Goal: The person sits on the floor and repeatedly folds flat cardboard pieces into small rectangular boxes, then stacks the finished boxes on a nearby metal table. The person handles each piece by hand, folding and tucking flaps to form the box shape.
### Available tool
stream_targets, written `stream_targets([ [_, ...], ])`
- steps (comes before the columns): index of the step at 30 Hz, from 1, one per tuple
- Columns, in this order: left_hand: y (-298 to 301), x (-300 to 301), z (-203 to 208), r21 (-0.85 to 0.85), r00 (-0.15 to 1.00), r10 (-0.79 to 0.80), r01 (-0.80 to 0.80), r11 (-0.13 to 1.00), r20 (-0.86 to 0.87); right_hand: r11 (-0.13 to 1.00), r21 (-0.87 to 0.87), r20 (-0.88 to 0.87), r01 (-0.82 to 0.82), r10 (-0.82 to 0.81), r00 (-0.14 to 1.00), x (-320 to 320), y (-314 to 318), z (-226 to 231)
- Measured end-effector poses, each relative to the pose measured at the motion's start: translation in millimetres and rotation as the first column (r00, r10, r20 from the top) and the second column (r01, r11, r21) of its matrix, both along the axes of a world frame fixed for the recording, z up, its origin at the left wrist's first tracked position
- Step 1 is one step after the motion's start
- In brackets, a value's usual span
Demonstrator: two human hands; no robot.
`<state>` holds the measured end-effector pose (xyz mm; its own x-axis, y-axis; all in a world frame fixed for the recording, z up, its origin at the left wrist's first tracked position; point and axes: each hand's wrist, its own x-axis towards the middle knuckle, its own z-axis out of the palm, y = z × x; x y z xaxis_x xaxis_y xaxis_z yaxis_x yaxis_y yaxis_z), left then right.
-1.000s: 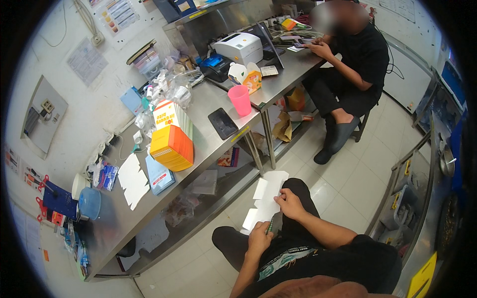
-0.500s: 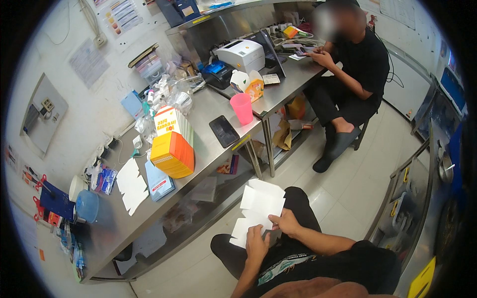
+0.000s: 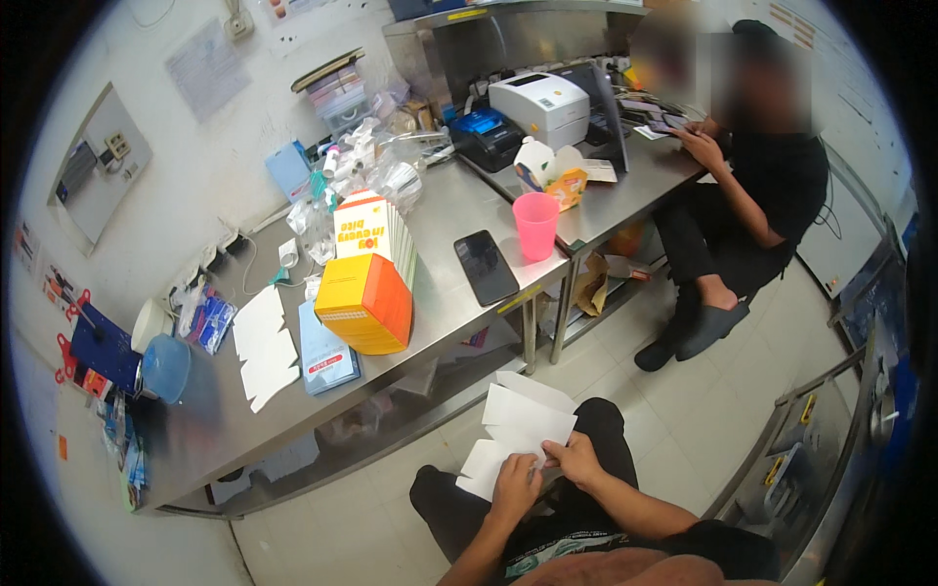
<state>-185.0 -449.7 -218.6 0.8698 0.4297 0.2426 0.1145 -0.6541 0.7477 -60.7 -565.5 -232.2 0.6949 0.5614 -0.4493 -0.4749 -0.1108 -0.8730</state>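
I have the steel table [image 3: 454, 210] spread along the left, and the white card [image 3: 530, 420] is off it, held above the lap on my side of the near edge, toward the corner with the pink cup [image 3: 536, 225]. For handling thin card like this, I'd press evenly on both sides of a crease, keep the notched left edge clear of the knee [image 3: 430, 488], and avoid squeezing hard enough to buckle a panel. The left hand [image 3: 516, 490] comes up from below, knuckles upward, its narrow grip holding the card's lower edge. The right hand [image 3: 578, 461] angles in from the right, pinching the lower right corner with the thumb [image 3: 554, 450] on top. Both wrists look low and relaxed to me.
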Motion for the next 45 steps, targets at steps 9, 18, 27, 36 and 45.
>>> stream_targets([
  [9,29.7,23.2,-23.9,-0.882,0.942,0.083,-0.335,0.332,-0.326,0.914,-0.395,0.762,-0.097,0.384,0.522,18.4,13.4,-8.6],
  [18,25.1,15.4,-28.9,-0.964,0.954,0.173,-0.259,0.053,-0.246,0.912,-0.353,0.605,-0.207,0.392,0.693,20.7,27.6,13.0],
  [27,-7.0,-17.9,-16.4,-0.977,0.966,0.155,-0.211,0.013,-0.206,0.938,-0.231,0.660,-0.258,0.346,0.667,-6.9,-14.0,0.1],
  [36,-45.5,-28.8,-4.2,-0.979,0.985,0.078,-0.160,0.124,-0.151,0.975,-0.072,0.421,-0.212,0.222,0.880,-5.3,-49.7,-10.2],
  [45,-91.7,-51.2,-19.3,-0.988,0.987,0.060,-0.150,0.036,-0.147,0.968,-0.025,0.313,-0.250,0.245,0.918,-28.7,-102.1,-11.1],
])
